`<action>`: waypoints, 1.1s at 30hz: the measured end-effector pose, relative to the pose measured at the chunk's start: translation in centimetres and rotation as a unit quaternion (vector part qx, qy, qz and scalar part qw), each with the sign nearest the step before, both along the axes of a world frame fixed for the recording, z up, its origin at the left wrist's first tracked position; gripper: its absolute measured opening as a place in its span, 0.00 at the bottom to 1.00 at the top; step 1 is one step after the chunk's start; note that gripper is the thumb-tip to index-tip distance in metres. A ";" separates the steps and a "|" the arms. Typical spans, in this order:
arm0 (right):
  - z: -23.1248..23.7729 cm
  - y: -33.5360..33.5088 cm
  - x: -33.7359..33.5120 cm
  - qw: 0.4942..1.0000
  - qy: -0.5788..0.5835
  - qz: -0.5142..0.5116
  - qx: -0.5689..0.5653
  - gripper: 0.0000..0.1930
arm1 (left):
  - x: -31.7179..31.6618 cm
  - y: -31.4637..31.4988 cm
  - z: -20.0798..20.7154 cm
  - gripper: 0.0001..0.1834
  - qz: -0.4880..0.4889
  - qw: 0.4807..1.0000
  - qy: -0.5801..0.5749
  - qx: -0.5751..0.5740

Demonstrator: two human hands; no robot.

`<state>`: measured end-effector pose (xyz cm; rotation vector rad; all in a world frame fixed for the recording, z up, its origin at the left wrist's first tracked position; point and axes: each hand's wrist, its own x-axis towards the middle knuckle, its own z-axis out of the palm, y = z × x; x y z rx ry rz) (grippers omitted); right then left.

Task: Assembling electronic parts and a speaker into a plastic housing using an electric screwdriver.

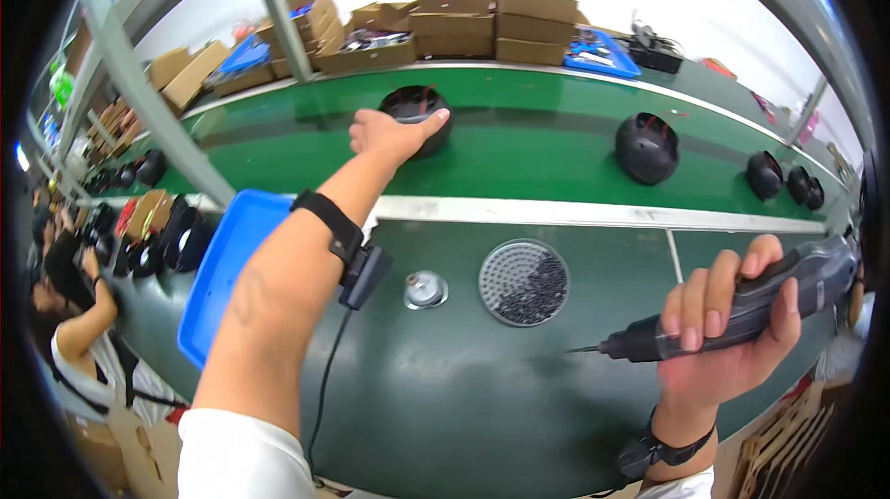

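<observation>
My left hand [393, 135] reaches over the green conveyor belt to a black round shell [414, 102]. Its thumb lies along the shell's right rim and its fingers curl at the left side; part of the shell is hidden behind the hand. In my right hand [718, 323] is a dark electric screwdriver [649, 337], held level above the dark green bench with its thin bit pointing left. Between my arms stand a round dish [501, 267] of small black screws and a small silver round metal part [425, 289].
More black shells [647, 148] sit along the conveyor belt [528, 147]. A blue tray [206, 304] is beside my left forearm. Cardboard boxes [454, 35] and a blue bin [603, 56] line the far shelf. At the left, another person [88, 341] works by piled black parts.
</observation>
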<state>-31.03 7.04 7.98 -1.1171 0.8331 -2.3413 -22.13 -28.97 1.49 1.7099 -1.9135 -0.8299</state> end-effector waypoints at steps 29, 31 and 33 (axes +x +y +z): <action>-3.4 -9.7 0.8 0.998 0.015 0.046 0.032 0.11 | 22.6 23.2 3.9 0.49 -0.515 0.832 0.009 -0.204; -4.1 -11.9 3.5 0.996 -0.003 0.086 0.031 0.11 | 23.6 24.0 2.8 0.44 -0.495 0.852 0.047 -0.162; -4.8 -13.7 5.4 0.993 0.000 0.114 0.026 0.11 | 24.1 24.4 1.5 0.41 -0.470 0.864 0.068 -0.166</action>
